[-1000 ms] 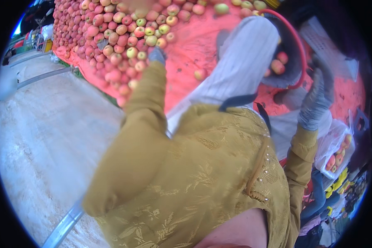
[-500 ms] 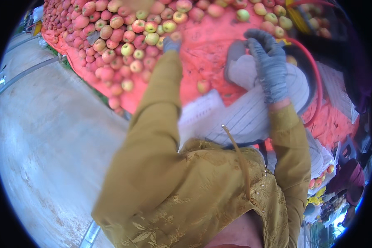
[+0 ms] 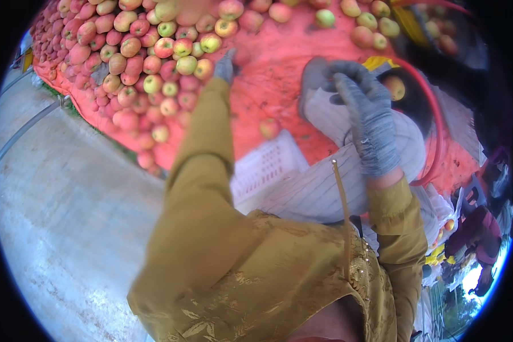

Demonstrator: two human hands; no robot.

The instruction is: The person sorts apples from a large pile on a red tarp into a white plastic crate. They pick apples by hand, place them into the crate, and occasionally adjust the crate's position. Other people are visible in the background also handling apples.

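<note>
My left hand [image 3: 224,65], in a grey glove, reaches out to the edge of a large heap of red and yellow-green apples [image 3: 130,47]. It is beside a yellowish-red apple [image 3: 204,69]; its fingers are blurred and partly hidden, so I cannot make out a hold. Above my bent, pale striped trouser leg [image 3: 325,182], my right hand [image 3: 366,117], also gloved in grey, has its fingers curved and apart, with nothing seen between them. Just right of it is a dark basket with a red rim [image 3: 438,122], with an apple [image 3: 394,88] inside.
Red sheeting [image 3: 276,94] lies under the apples, with one loose apple [image 3: 269,128] near a white printed sheet or box [image 3: 271,165]. Concrete ground [image 3: 68,199] stretches along the left. Another person in dark red [image 3: 484,233] is at the far right, near bagged apples.
The view has shifted, so the heap appears farther left and higher. My right hand's fingers have spread apart a little, and the apple in the basket shows more fully. The left arm stays stretched out.
</note>
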